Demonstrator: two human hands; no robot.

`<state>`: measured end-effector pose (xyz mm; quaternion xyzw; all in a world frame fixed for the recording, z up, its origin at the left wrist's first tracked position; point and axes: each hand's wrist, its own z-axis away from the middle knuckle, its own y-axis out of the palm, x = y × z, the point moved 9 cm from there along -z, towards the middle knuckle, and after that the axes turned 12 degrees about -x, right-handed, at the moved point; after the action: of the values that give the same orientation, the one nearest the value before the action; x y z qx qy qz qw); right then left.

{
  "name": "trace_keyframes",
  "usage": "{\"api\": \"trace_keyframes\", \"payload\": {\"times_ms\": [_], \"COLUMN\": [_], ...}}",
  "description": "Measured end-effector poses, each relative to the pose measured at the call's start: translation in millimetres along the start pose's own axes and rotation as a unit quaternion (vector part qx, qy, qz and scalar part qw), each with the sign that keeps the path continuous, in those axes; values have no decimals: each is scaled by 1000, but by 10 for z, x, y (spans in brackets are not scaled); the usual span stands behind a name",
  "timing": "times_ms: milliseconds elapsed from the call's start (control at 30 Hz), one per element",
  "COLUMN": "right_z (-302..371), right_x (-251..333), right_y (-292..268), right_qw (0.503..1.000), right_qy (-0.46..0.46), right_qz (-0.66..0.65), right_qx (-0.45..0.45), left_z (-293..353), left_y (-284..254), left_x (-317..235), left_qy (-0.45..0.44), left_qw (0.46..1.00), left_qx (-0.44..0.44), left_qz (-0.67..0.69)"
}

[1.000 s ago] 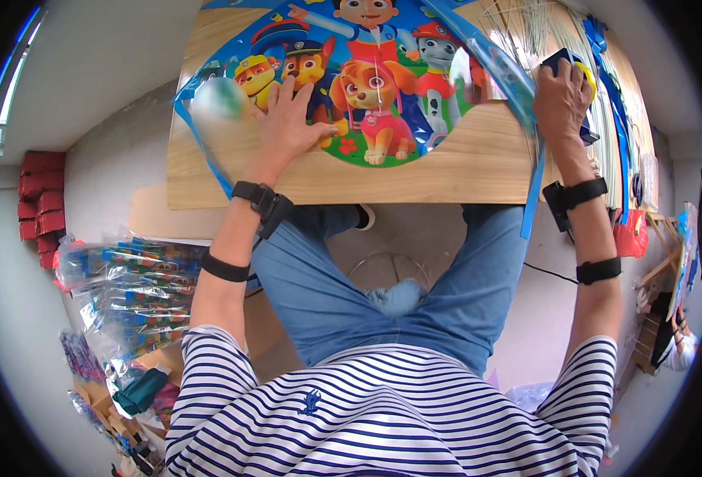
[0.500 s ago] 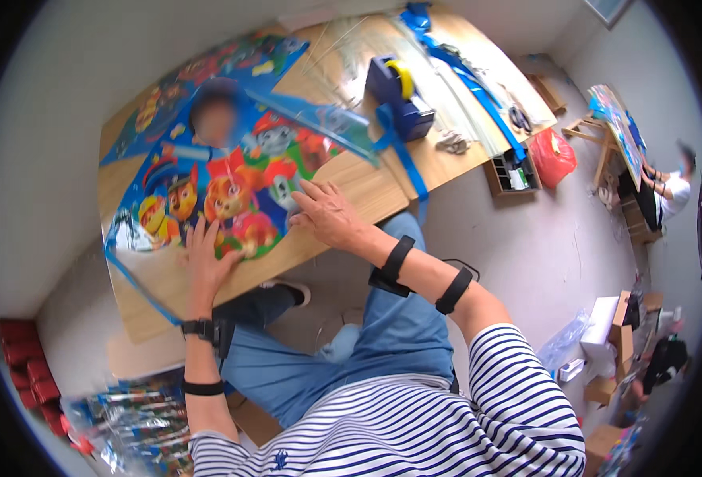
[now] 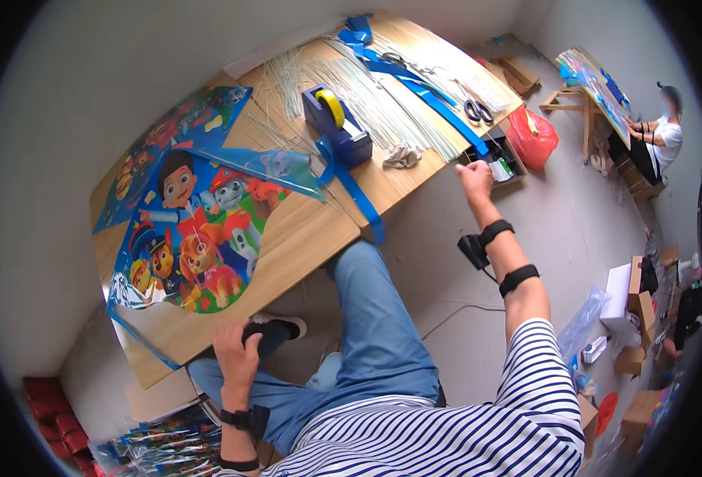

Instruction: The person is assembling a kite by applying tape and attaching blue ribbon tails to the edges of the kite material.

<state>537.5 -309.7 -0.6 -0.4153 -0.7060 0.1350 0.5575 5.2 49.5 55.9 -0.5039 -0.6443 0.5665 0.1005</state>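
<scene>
Fingers of L hand (image 3: 236, 356) hanging loose, seemingly empty; R hand (image 3: 476, 180) hanging half-curled, can't see if gripping. Printed sheet (image 3: 200, 242) lying on tbl (image 3: 307, 248), prob. light, floppy, slippery; edges likely offering best hold.

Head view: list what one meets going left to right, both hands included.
Red stack → left hand → tape dispenser → crumpled cloth → right hand → red plastic bag → co-worker.

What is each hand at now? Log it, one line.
left hand: at edge of table | right hand: curled, contents unclear, near open box | printed sheet: on table, untouched | tape dispenser: on table
</scene>
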Motion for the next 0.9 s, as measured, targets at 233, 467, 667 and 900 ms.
{"api": "trace_keyframes", "payload": {"times_ms": [233,467,667,900], "right_z": [-811,-1131,-1248,-1185], "right_x": [-166,-182,-156,364], "right_y": [21,468,600,537], "right_qw": [995,978,990,955], "right_qy": [-73,-63,-24,-143], "right_qz": [58,200,130,252], "right_qx": [-42,21,53,59], "left_z": [-161,-663,-1184,-1379], "left_y": [115,378,710,1043], "left_x": [-443,-979,-1621,-2254], "left_qy": [7,42,147,231], "left_qw": [998,992,977,950], "left_qx": [41,106,132,162], "left_qz": [35,46,85,136]}}
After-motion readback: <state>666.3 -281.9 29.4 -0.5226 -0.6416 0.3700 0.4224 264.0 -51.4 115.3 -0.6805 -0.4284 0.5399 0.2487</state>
